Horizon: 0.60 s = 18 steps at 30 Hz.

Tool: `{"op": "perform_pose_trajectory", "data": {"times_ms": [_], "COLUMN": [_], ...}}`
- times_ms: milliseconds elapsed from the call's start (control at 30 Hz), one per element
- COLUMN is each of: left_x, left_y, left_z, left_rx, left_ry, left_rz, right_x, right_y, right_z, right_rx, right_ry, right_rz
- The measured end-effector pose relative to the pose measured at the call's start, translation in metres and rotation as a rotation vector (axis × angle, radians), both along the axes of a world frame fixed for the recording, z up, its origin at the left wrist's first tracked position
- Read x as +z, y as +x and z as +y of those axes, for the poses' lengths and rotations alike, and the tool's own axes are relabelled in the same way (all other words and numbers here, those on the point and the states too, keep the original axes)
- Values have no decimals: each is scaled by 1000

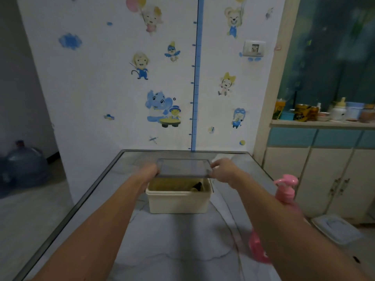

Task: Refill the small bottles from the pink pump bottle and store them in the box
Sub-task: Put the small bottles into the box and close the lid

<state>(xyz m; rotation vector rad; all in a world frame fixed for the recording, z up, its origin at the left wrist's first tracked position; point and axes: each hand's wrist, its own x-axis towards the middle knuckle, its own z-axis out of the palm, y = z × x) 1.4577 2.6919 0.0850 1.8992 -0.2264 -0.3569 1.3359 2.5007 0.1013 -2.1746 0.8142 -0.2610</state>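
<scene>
Box lid (183, 168), one flat, translucent grey plastic rectangle with rounded corners, hangs level just above the open box, held at its two short ends. The left hand (149, 171) grips the left end with its fingers curled round the edge; the right hand (220, 169) pinches the right end between thumb and fingers. Both bare forearms reach forward from the bottom of the view.

Directly under the lid stands one cream rectangular plastic box (178, 196), open at the top, on the glass-topped counter (178, 240), about midway across it. Inside it, toward the right end, a dark-capped small bottle (197, 187) shows; blur and the lid's shadow keep me from telling how many bottles lie in there.

One pink pump bottle (285, 189) stands near the counter's right edge, well apart from the box; the right forearm crosses in front of its body, so only the pump head and a lower pink part show.

Beyond the counter, a white wall carries cartoon animal stickers and one blue height chart (196, 78). At the left, on the floor, sits one large blue water jug (24, 163). At the right, a cabinet shelf (322, 123) holds several jars and tins.
</scene>
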Motion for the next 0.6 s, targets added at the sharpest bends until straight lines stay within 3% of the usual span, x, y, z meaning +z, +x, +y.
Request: {"op": "perform_pose_trajectory", "data": {"times_ms": [267,467,600], "left_x": [-44,-52,-62], "left_y": [12,13,27], "left_z": [10,11,2], "left_rx": [-69,-120,-154], "left_ry": [133,167,432], "left_rz": [-146,-221,-337], "right_x": [-58,-62,-65], "right_y": [11,15,25], "right_z": [14,15,18], "right_rx": [-13,-24,28], "right_ry": [-63,-200,-277], "right_rz": [48,99,72]}}
